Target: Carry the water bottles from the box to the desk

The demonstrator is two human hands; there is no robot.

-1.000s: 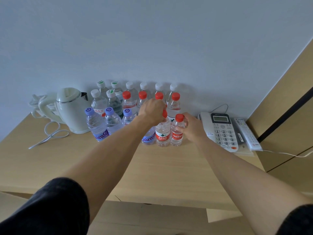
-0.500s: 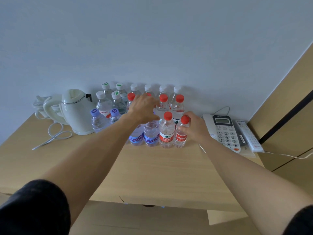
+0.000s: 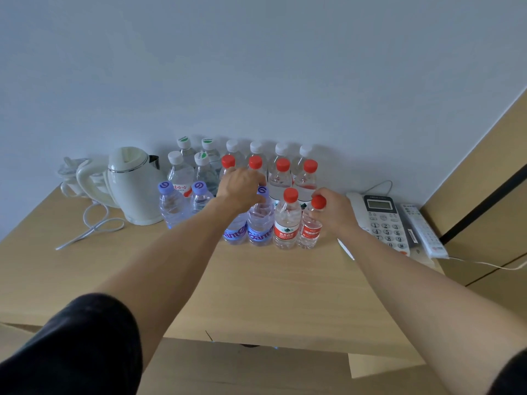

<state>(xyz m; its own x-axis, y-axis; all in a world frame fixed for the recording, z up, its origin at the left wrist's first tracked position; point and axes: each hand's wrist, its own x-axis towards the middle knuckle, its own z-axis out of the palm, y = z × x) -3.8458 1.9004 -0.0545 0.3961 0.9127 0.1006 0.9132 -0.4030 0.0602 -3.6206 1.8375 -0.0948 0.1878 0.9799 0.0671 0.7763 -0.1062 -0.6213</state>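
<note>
Small red-capped water bottle (image 3: 309, 227) upright at the right end of the front row on the tabletop (image 3: 271, 283), gripped by the right hand (image 3: 335, 212), fingers (image 3: 321, 201) curled round neck and shoulder. Left hand (image 3: 242, 187) draped over a purple-capped bottle (image 3: 261, 220), fingers bent down behind the cap; exact hold hard to tell. Full, so probably fairly heavy for the size; thin clear plastic likely to dent under a squeeze, smooth label slippery. Best taken at the ribbed shoulder or just under the cap. Kettle (image 3: 134, 185) at left, telephone (image 3: 382, 220) at right.
</note>
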